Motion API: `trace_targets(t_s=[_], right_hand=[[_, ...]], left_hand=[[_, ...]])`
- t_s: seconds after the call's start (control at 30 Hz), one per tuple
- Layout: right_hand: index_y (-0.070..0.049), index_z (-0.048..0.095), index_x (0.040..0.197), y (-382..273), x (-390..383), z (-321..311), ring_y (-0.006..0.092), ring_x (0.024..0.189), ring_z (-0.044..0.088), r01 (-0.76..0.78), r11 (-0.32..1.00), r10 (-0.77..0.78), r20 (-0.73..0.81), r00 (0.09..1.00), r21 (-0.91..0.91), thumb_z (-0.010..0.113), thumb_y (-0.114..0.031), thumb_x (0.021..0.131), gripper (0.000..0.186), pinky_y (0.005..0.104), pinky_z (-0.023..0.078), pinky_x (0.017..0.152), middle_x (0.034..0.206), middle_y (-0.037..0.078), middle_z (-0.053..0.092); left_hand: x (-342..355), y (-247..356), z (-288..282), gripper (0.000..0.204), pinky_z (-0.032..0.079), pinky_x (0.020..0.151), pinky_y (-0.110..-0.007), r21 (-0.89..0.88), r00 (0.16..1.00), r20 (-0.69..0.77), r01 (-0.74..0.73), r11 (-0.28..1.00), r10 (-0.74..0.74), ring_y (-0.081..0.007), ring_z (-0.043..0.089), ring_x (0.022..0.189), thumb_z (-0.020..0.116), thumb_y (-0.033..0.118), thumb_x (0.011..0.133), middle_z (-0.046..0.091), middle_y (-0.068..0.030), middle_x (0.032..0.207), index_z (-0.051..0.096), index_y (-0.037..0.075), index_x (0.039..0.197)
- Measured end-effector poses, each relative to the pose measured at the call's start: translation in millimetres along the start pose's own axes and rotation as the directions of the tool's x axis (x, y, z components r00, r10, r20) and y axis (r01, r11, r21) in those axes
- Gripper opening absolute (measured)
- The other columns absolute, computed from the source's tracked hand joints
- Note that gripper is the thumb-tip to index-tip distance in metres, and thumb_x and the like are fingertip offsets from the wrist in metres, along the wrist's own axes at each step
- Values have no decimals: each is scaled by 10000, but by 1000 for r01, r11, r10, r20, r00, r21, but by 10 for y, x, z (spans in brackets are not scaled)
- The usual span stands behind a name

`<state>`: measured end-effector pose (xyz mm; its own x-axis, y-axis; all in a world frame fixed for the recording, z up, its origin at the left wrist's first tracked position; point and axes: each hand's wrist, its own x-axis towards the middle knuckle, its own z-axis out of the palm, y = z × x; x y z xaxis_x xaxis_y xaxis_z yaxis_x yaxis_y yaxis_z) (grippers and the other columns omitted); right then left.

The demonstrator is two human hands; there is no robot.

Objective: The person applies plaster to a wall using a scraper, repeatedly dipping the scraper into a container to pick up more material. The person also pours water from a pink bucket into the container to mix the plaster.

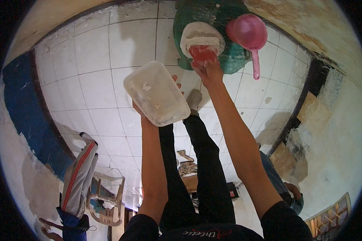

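My left hand (140, 112) is closed around the side of a translucent white plastic tub (159, 96), its fingertips showing past the far edge. A few small white lumps sit in the tub. My right hand (210, 72) grips a red putty scraper (203, 55) whose wide far edge is coated with pale paste. This edge is over a rounded white patch (197, 30), either a heap of paste or a shallow container; I cannot tell which. Beneath it lies a dark green sheet (233, 58) smeared with white. A pink long-handled dipper (251, 32) rests at its right.
White tiles (92, 56) cover the floor, and patchy walls (330, 116) rise around it. A person in grey trousers (78, 176) is at the left near a plastic chair (114, 199). Another person (281, 184) is at the right. Tools and a dark box (232, 190) lie behind my legs.
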<state>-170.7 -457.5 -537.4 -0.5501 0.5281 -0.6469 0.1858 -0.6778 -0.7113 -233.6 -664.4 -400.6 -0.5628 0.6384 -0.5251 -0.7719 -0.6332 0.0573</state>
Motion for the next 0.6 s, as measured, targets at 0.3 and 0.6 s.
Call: trace_targets(t_s=[0.3,0.6], right_hand=[[4,405,1229,-515,-426,-49,330,1051,592,-166,899,205,-54,977,406,383,13,931,299,538,513,922,1124,181,544],[28,474,1154,-1398,-1189,-9,300,963,641,-82,974,102,-84,991,210,469,10,920,235,496,562,855,1078,171,592]], left_hand=[[136,-33,11,1007,428,945,-633,-15,990,140,2,1000,0,-497,470,1208,492,743,746,351,-328,1400,225,116,1487],[168,2,233,973,350,1002,-665,102,998,56,-16,995,11,-491,414,1252,419,744,768,351,-298,1416,221,121,1488]])
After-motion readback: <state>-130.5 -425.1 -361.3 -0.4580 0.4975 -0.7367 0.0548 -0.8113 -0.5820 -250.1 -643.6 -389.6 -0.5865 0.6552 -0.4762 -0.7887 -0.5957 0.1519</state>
